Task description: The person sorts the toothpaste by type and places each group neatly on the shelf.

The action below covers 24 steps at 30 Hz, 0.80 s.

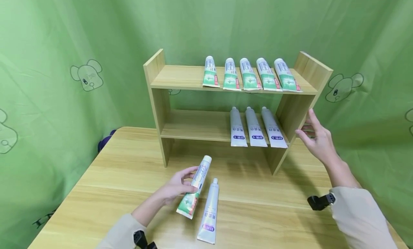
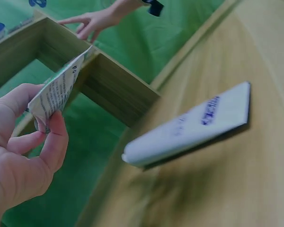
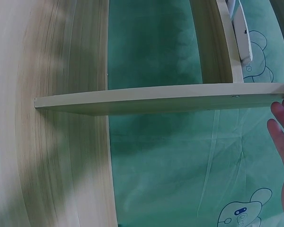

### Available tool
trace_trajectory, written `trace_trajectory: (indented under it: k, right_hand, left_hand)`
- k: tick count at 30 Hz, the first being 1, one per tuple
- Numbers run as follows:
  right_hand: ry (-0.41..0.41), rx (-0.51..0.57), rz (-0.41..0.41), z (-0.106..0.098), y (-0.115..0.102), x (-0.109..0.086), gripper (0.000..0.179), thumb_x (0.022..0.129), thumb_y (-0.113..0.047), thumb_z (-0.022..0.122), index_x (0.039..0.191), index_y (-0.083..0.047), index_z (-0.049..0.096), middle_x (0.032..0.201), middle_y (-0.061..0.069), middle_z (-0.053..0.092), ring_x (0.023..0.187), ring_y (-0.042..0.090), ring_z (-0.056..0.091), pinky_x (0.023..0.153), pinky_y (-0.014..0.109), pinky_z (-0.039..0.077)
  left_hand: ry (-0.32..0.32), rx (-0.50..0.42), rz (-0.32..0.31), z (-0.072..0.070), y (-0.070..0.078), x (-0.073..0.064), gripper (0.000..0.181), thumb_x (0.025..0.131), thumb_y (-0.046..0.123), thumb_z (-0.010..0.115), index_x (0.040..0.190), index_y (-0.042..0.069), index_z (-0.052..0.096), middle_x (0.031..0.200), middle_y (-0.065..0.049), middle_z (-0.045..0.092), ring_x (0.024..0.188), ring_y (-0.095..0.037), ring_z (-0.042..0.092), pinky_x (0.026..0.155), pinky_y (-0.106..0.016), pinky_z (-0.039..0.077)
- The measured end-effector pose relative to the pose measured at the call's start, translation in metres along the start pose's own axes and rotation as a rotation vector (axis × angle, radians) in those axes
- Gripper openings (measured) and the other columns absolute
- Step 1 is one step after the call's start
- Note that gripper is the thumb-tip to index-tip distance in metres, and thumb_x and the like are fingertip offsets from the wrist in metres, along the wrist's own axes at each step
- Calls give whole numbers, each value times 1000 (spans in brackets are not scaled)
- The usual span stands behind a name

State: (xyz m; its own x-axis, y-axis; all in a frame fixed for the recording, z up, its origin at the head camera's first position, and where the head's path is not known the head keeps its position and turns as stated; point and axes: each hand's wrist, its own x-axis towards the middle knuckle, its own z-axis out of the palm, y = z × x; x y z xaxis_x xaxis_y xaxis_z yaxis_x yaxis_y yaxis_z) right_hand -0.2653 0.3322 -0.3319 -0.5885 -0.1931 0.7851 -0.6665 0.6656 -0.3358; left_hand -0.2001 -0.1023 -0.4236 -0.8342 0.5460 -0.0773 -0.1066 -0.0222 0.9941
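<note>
My left hand [image 1: 177,186] holds a green-and-white toothpaste tube [image 1: 196,186] between thumb and fingers, cap end tilted up and away, above the table. From the left wrist view, the left fingers [image 2: 57,146] pinch the tube [image 2: 61,87] near its flat end. Just right of it, a white toothpaste tube [image 1: 209,213] with purple lettering lies on the table [image 1: 258,213]. My right hand [image 1: 317,138] rests against the right side panel of a wooden two-tier shelf [image 1: 193,125], thumb by its front edge; in the right wrist view, the right fingertips [image 3: 277,111] are beside that panel.
Several green-and-white tubes [image 1: 248,75] lie in a row on the upper board, toward its right. Three white tubes [image 1: 255,127] lie on the lower board, flat ends over the front edge. A green curtain [image 1: 96,34] hangs behind the table.
</note>
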Motion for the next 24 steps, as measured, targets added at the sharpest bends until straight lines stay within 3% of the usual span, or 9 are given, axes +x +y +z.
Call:
trace_trajectory:
  k: [14, 24]
  right_hand:
    - [14, 7, -49, 1, 2, 1, 93, 65, 26, 63, 142, -4, 20, 102, 36, 55, 90, -21, 45, 75, -3, 39]
    - [6, 15, -13, 1, 1, 0, 92, 66, 25, 63, 143, -4, 21, 101, 36, 54, 89, -20, 45, 76, -2, 39]
  left_hand:
    - [67, 11, 183, -6, 70, -3, 78, 74, -8, 60, 143, 1, 22, 131, -29, 37, 84, -14, 59, 72, -32, 56]
    - [90, 41, 322, -12, 115, -4, 78, 73, -11, 58, 142, -2, 23, 120, -21, 44, 83, -14, 61, 69, -27, 56]
